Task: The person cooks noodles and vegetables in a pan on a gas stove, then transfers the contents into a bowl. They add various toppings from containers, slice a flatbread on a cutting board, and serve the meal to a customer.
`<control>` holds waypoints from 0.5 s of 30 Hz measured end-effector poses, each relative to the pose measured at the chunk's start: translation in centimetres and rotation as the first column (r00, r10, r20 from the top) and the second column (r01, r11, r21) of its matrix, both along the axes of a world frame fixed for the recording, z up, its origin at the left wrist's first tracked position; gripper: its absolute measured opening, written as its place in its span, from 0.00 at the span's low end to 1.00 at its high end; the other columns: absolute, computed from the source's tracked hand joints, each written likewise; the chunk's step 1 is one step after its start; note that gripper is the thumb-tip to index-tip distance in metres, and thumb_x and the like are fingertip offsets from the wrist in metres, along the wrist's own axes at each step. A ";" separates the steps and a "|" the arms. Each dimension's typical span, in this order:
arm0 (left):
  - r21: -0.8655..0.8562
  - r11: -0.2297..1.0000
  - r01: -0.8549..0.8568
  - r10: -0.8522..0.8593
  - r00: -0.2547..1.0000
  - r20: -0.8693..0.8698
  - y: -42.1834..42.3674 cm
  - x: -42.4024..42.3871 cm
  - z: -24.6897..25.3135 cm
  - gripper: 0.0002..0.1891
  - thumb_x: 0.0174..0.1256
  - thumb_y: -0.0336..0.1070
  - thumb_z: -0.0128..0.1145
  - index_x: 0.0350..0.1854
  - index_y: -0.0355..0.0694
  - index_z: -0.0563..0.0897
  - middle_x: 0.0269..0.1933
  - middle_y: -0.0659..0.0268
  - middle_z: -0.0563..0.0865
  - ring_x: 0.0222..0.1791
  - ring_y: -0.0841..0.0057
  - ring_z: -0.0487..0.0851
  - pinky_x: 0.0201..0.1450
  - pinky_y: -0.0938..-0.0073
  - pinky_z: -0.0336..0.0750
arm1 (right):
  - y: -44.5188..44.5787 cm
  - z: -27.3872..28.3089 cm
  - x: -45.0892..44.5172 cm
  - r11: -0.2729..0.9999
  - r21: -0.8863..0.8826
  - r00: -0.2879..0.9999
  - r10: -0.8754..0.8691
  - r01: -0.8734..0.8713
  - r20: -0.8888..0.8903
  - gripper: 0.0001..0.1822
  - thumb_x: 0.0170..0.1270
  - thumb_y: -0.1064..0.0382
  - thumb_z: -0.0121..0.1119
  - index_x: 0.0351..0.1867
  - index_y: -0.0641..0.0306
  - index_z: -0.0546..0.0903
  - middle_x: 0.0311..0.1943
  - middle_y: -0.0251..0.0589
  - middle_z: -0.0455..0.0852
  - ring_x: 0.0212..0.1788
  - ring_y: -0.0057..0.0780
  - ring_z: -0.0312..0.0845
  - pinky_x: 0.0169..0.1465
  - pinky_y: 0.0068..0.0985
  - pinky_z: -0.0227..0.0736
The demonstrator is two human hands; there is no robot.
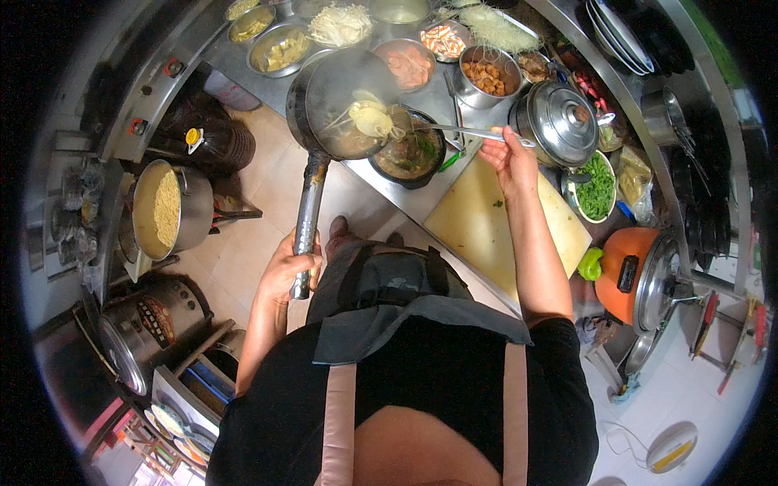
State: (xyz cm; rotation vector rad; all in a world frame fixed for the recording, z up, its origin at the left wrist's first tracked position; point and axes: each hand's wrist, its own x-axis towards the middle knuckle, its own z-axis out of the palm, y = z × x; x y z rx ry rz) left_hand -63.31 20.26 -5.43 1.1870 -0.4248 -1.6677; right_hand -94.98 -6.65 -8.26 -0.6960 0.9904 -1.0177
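My left hand (288, 267) grips the metal handle of a blackened wok (310, 109), which is tilted over a dark bowl (408, 177) at the steel counter's edge. Steam rises from the wok, where pale slices and broth (368, 119) lie towards its right rim. Between the fingers of my right hand (509, 152) is the handle of a metal ladle or spoon (471, 131); its head is among the food at the wok's rim, partly hidden. Brown broth and green leaves show in the bowl. A green-handled utensil (450, 161) lies beside it.
A yellowed cutting board (471, 219) lies under my right forearm. Several food bowls (276, 68) line the far counter. A lidded pot (559, 124), a bowl of chopped greens (594, 188) and an orange cooker (620, 276) stand right. At left are a noodle pot (197, 209) and an oil jug (222, 146).
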 end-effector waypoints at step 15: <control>0.005 0.998 -0.063 0.063 0.998 0.011 0.5 0.0 0.6 0.16 0.46 0.21 0.53 0.40 0.35 0.68 0.20 0.64 0.74 0.09 0.76 0.72 0.11 0.78 0.70 | 5.7 2.8 0.4 0.724 -0.577 0.798 -0.061 -0.377 -0.599 0.08 0.64 0.70 0.56 0.39 0.73 0.81 0.35 0.43 0.83 0.36 0.27 0.80 0.41 0.21 0.75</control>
